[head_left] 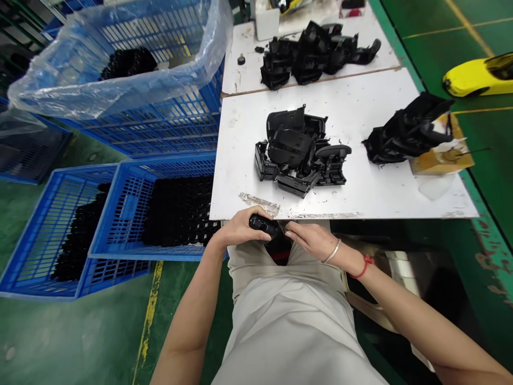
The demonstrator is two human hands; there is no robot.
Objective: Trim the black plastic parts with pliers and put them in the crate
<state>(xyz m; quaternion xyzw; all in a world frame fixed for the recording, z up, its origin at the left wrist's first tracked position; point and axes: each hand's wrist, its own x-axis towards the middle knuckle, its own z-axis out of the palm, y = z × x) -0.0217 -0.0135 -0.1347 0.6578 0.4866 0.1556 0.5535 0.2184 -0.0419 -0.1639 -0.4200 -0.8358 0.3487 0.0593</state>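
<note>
Here's the left hand (239,228), curled snugly round a black part (262,226), thumb on the near side, fingers over the far side, a hold that looks meant to steady the piece while leaving its right end free. And facing it, the right hand (311,238), fingers pinched narrow on what seems to be a thin tool (282,229), too small to identify; its tip sits right by that free end, and whether it touches, I can't tell. So the part lies inside the left grasp and just left of the right fingertips, over the lap at the near edge of the white table (368,195), probably there to keep it close to the eyes. Just beyond, a loose heap of black parts (292,147) sits straight ahead, within easy reach, I'd judge, with dark flecks scattered around it. Off to the right, a stack of black pieces (404,131) stands beside a yellow box (443,160); farther back, another black cluster (312,53). Down at the left, a blue crate (140,252) full of black pieces sits beside the table, presumably handy for the left arm.
</note>
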